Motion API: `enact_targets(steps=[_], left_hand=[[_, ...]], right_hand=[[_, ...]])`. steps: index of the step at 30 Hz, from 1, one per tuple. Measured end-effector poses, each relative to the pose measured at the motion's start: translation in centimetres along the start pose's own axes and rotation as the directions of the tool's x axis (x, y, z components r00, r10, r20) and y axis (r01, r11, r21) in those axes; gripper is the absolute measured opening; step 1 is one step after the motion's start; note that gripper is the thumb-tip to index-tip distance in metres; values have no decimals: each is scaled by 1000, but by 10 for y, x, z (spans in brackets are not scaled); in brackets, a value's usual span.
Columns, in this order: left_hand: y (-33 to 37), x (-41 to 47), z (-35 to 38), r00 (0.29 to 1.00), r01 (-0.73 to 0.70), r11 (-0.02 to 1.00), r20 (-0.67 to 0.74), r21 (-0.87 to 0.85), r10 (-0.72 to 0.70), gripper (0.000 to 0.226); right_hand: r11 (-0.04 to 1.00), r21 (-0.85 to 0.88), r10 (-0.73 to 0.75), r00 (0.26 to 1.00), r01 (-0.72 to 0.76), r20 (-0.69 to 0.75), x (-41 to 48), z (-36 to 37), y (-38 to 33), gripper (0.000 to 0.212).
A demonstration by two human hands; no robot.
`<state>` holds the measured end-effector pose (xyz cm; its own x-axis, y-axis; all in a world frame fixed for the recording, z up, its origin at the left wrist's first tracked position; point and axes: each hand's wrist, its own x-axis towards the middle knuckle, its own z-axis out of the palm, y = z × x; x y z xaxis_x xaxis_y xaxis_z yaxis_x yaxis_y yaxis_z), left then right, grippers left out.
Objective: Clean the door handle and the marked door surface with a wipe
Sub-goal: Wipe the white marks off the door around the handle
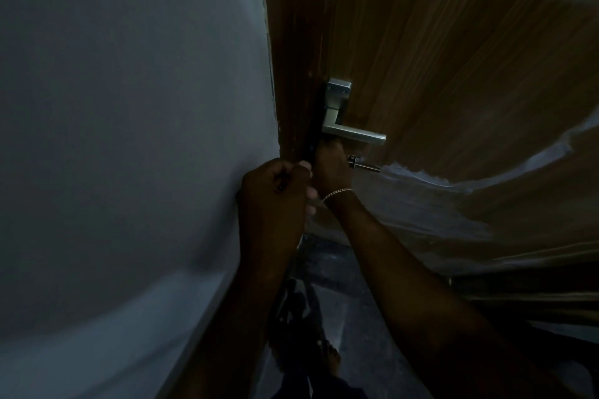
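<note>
The brown wooden door (453, 68) fills the upper right, with torn clear film over part of it. Its silver lever handle (355, 131) sticks out near the door's left edge. My right hand (332, 168), with a thin bracelet on the wrist, reaches up just beneath the handle; its fingers are hidden behind the back of the hand. My left hand (275, 194) sits beside it at the door's edge with fingers curled, fingertips showing. In this dim light no wipe can be made out in either hand.
A small metal latch or key (364, 166) juts from the door just right of my right hand. A grey wall (129, 139) takes up the whole left side. Dark floor (337, 301) and my foot (330, 359) show below.
</note>
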<state>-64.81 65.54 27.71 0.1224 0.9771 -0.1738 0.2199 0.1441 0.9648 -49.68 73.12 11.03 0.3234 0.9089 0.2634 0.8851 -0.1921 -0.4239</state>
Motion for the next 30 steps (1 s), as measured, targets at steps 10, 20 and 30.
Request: enact_targets(steps=[10,20,30], left_hand=[[2,3,-3,1000,-7,998,14,-57,8,20],[4,2,0,999,-18,998,31,-54,20,20],[2,5,9,999,-14,997,50,-71,17,21]], right_hand=[[957,169,271,933,-235,-238,-17,-31,32,14],[992,35,121,988,-119,-91,-22,-32,42,19],[961,51,276,946,-271,-172,-37,-58,63,20]])
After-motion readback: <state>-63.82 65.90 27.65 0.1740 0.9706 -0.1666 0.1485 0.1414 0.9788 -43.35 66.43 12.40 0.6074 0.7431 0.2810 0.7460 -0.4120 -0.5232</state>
